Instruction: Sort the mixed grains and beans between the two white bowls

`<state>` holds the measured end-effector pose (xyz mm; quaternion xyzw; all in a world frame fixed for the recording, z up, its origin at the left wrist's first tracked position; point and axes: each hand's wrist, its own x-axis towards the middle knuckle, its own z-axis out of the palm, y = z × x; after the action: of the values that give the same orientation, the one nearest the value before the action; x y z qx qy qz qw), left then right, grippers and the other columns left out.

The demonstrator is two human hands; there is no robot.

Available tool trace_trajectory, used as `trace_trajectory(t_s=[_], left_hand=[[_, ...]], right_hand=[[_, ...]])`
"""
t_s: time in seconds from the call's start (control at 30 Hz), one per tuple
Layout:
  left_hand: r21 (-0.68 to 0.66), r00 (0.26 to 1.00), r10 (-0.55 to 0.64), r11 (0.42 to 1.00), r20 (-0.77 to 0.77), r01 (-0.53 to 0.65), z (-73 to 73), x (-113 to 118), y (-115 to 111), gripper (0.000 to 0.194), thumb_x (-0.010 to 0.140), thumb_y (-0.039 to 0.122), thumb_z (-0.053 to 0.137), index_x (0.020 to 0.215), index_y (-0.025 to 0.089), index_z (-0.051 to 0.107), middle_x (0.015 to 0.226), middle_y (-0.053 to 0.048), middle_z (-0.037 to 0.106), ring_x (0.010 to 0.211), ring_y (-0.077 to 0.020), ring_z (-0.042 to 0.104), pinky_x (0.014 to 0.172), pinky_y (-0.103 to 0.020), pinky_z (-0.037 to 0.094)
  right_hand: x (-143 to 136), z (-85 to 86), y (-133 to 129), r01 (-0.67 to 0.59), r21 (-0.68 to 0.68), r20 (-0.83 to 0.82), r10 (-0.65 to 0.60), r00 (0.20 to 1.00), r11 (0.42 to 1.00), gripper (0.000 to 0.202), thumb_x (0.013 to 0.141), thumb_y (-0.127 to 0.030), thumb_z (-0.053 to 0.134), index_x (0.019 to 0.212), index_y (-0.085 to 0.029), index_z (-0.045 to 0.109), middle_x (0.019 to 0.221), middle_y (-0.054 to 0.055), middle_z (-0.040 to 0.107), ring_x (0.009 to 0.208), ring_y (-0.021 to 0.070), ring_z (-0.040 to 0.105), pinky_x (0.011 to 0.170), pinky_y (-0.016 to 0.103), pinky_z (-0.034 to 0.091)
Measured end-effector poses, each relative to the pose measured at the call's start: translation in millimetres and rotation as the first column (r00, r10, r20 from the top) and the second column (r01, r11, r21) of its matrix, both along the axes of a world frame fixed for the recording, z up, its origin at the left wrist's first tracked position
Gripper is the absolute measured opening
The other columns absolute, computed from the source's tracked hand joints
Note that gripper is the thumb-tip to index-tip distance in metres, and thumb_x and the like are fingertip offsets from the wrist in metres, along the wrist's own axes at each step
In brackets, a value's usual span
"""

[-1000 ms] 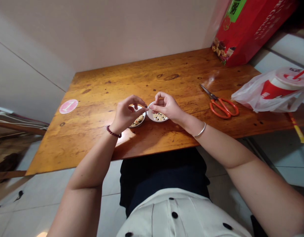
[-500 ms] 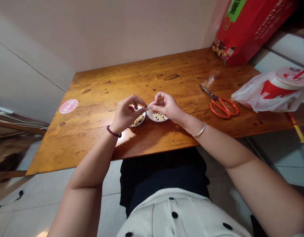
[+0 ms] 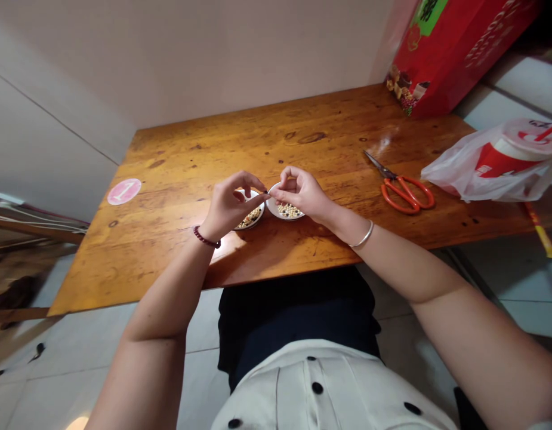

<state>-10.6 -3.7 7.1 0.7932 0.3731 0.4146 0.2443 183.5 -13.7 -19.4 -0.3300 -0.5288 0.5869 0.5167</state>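
Two small white bowls stand side by side under my hands. The left bowl (image 3: 256, 223) is partly hidden by my left hand (image 3: 233, 200); the right bowl (image 3: 272, 210) shows more of its inside. Both contain small beads (image 3: 288, 210), mostly cream with some dark ones. My left thumb and forefinger pinch a small dark bead (image 3: 265, 192) above the gap between the bowls. My right hand (image 3: 298, 188) is closed in a pinch, its fingertips meeting the left ones. What it grips is too small to tell. A thin dark thread (image 3: 185, 229) shows beside my left wrist.
Orange-handled scissors (image 3: 403, 190) lie on the wooden table (image 3: 204, 158), right of my hands. Further right is a plastic bag (image 3: 459, 167) around a red-and-white cup (image 3: 506, 156). A red box (image 3: 455, 54) stands at the back right, and a round pink sticker (image 3: 124, 192) is on the left.
The fingertips of my two hands have come slightly closer together, and the dark bead is now more covered. The bowls and the scissors stay in place.
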Motion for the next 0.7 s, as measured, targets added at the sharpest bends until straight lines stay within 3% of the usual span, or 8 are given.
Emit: trace_trajectory(t_s=[0.7], left_hand=[[-0.015,1.0,-0.028,0.999,0.011,0.029,-1.1,0.4,0.3,0.037,0.074,0.051,0.082,0.086,0.019,0.068,0.085,-0.004,0.068,0.065,-0.0089,0.055,0.052,-0.019,0.043]], right_hand=[[-0.5,-0.3,0.3,0.026,0.042,-0.006,-0.026,1.0,0.999,0.056,0.065,-0.05,0.085,0.079,-0.024,0.038,0.073,-0.005,0.061,0.064,0.0091,0.059,0.061,0.025,0.052]])
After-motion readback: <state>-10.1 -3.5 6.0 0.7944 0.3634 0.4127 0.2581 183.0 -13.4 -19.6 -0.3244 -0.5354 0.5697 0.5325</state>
